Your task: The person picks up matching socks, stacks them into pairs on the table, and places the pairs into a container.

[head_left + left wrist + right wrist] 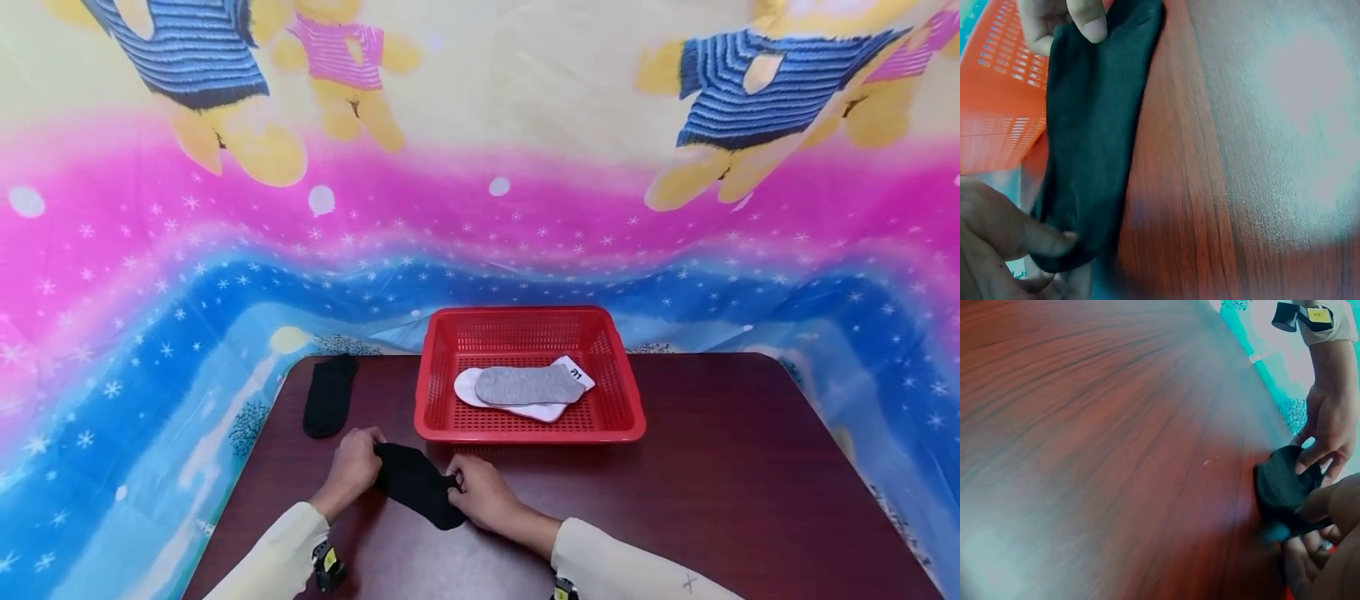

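A black sock [417, 485] is stretched between my two hands over the table, in front of the basket. My left hand [356, 463] pinches one end of it, the thumb lying on top in the left wrist view, where the sock [1094, 125] shows its whole length. At the other end my right hand [481, 495] pinches the fabric between thumb and fingers. A second black sock [330, 396] lies flat at the table's back left corner, beyond my left hand.
Behind the hands stands a red plastic basket [529, 435]. Inside it a grey sock [528, 386] lies over white socks [467, 387]. The dark brown table [750, 483] extends to the right. A printed cloth [480, 225] hangs around its back and sides.
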`<action>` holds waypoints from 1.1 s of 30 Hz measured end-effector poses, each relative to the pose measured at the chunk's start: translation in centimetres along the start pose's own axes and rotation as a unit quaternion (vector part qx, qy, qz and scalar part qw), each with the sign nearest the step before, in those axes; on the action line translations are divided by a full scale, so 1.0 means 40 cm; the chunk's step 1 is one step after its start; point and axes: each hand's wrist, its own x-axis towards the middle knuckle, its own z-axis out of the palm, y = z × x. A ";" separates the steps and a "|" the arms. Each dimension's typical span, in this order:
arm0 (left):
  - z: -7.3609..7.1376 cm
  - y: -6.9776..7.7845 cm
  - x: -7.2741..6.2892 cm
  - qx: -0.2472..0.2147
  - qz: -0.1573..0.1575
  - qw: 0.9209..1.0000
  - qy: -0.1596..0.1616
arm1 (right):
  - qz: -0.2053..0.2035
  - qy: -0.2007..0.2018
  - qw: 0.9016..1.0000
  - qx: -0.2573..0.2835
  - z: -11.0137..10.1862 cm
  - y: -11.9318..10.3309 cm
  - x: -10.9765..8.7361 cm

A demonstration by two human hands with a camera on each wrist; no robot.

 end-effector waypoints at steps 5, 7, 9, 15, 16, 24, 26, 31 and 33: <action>-0.012 0.021 -0.006 -0.047 -0.024 0.997 -0.056 | 0.022 -0.004 0.993 0.112 -0.025 0.017 -0.028; -0.011 0.030 -0.010 -0.092 -0.031 0.993 -0.074 | 0.043 -0.016 0.985 0.166 -0.044 0.022 -0.043; -0.009 0.034 -0.014 -0.149 -0.031 0.983 -0.099 | 0.064 -0.029 0.975 0.209 -0.063 0.026 -0.058; 0.003 0.030 -0.024 -0.326 0.008 0.923 -0.206 | 0.104 -0.054 0.954 0.275 -0.121 0.050 -0.095; 0.008 0.030 -0.027 -0.349 0.010 0.911 -0.220 | 0.107 -0.057 0.951 0.283 -0.131 0.053 -0.101; 0.037 0.072 -0.045 -0.477 -0.059 0.836 -0.265 | 0.110 -0.051 0.940 0.318 -0.204 0.091 -0.144; 0.045 0.087 -0.051 -0.484 -0.075 0.832 -0.261 | 0.116 -0.047 0.939 0.321 -0.218 0.107 -0.152; 0.071 0.126 -0.068 -0.489 -0.085 0.829 -0.257 | 0.142 -0.050 0.931 0.333 -0.253 0.133 -0.174; 0.079 0.142 -0.073 -0.487 -0.084 0.831 -0.254 | 0.150 -0.053 0.930 0.331 -0.269 0.138 -0.182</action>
